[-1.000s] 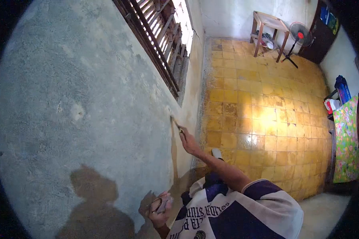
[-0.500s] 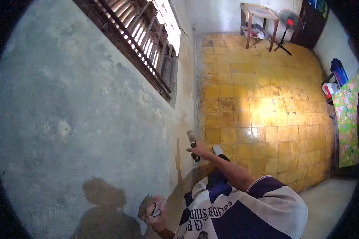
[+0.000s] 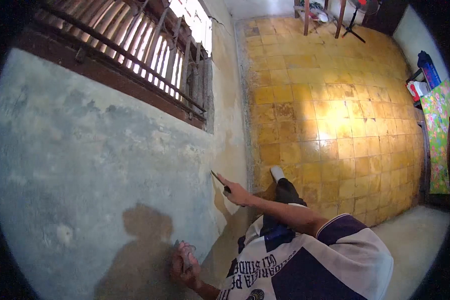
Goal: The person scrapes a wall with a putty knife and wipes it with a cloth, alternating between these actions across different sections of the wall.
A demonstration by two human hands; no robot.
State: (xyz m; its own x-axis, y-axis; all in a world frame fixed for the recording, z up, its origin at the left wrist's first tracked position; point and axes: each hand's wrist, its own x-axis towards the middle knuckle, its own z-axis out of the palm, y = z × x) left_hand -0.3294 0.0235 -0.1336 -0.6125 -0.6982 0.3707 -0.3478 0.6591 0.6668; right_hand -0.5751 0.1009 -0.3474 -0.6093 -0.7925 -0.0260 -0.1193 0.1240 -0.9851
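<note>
Blue-grey wall borders the near left. I observe the left hand, fingers closed around a pale object. Farther: right hand, fingers clamped on the scraper, tip at the wall, below the barred window.

Yellow tiled floor, blue-grey mottled wall, green floral-patterned cloth

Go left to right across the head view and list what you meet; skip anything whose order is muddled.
Pale spot on the wall → left hand → right hand → white-covered foot → fan → flowered cloth.
</note>
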